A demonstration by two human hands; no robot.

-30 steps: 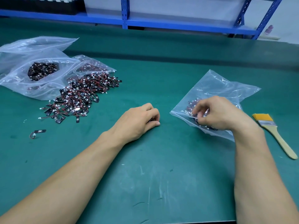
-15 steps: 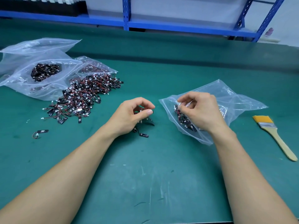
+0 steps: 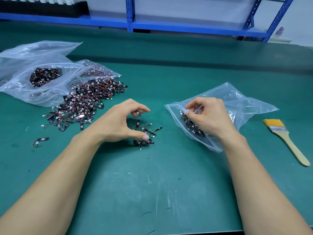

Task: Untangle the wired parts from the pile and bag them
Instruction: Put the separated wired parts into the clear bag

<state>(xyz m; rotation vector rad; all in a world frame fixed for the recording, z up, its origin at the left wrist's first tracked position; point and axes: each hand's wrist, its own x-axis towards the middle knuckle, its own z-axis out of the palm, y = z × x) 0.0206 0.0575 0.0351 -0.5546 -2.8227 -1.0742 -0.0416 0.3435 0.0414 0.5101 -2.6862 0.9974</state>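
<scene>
**Left hand.** The left hand is arched over a small cluster of wired parts at the centre of the green surface. The fingers and thumb form a wide C. The thumb tip sits at the cluster's near edge. One part shows just under the fingertips; it cannot be told whether the hand has hold of it.

**Right hand.** The right hand lies at 3 o'clock from the cluster, apart from it. Its thumb and curled fingers pinch the mouth edge of a clear bag. The bag lies on the surface, with its mouth toward 9 o'clock. A batch of bagged parts lies inside, partly hidden by the hand.

**Pile.** The main pile of black parts with red and black leads and white connectors lies at 10 o'clock from the left hand. It rests directly on the surface, well apart from the clear bag. A stray part lies alone at 7 o'clock from the pile.

**Other items.**
- Large bags, clear plastic, overlap one another at 10 o'clock from the pile and touch its far edge. One holds a dark mass of parts.
- A brush with yellow bristles and a wooden handle lies at 3 o'clock from the right hand, just beside the clear bag.
- Blue shelving stands beyond the far edge, at 12 o'clock.
</scene>
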